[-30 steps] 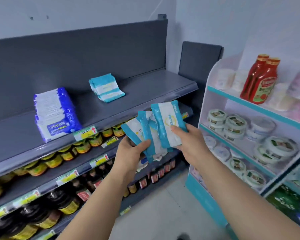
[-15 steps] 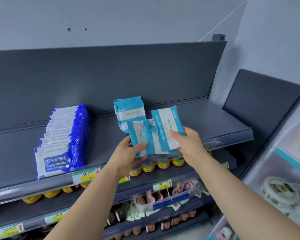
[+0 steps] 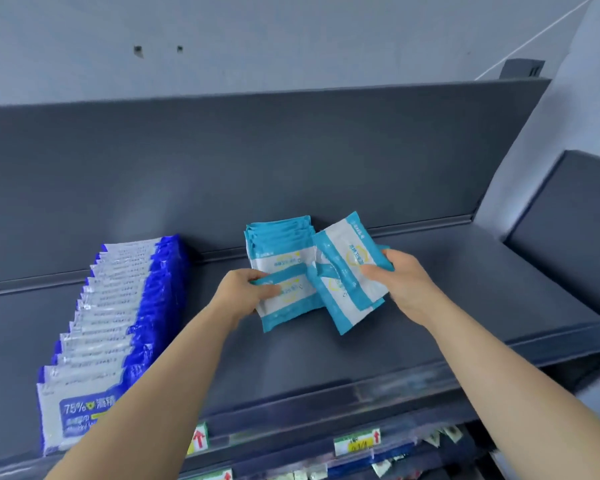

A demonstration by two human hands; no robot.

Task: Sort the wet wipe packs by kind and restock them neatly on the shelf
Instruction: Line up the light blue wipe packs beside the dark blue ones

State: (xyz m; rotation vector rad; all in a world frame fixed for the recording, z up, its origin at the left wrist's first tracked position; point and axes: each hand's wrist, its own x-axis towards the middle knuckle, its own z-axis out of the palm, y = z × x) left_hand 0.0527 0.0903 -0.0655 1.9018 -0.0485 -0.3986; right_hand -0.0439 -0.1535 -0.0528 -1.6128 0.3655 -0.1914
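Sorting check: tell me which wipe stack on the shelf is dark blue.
The long row at the left, marked 75%; the teal stack sits further right.

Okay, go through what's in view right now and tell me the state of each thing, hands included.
Left hand: grips one teal pack by its edge.
Right hand: grips fanned teal packs.
Teal stack: sits at the back of the shelf, partly hidden.
Blue packs: lined up in a neat row, front to back.
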